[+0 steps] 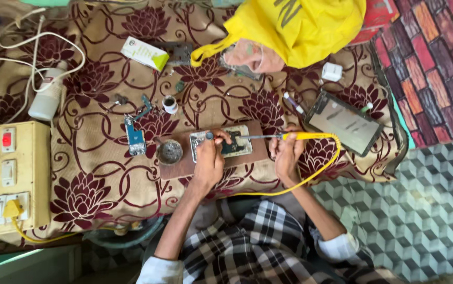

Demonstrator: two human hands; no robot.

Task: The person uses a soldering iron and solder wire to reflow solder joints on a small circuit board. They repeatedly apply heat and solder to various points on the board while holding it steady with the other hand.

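Scene: I look straight down on a tabletop (95,158) covered in tan cloth with dark red flowers.
Work piece: an opened phone (229,142), flat and rectangular with its insides showing, lies on a brown board (176,165) at the centre of the frame, long axis left to right.
Left hand (209,158): curled closed, fingertips pinching a small dark-tipped tool down onto the phone's left end; I cannot tell what the tool is.
Right hand (288,155): closed around the yellow handle of a soldering iron (284,137).
Key relation: the iron lies almost level, its thin metal shaft pointing left from the right hand to the phone's right edge; the phone sits between the hands, the left one nearer.
Cable: a smooth yellow cord (318,171) loops from the handle down toward the lap.
Nearby: a round metal tin (169,151) just left of the board, a blue circuit strip (135,138) further left, a dark glass screen panel (346,123) at right.
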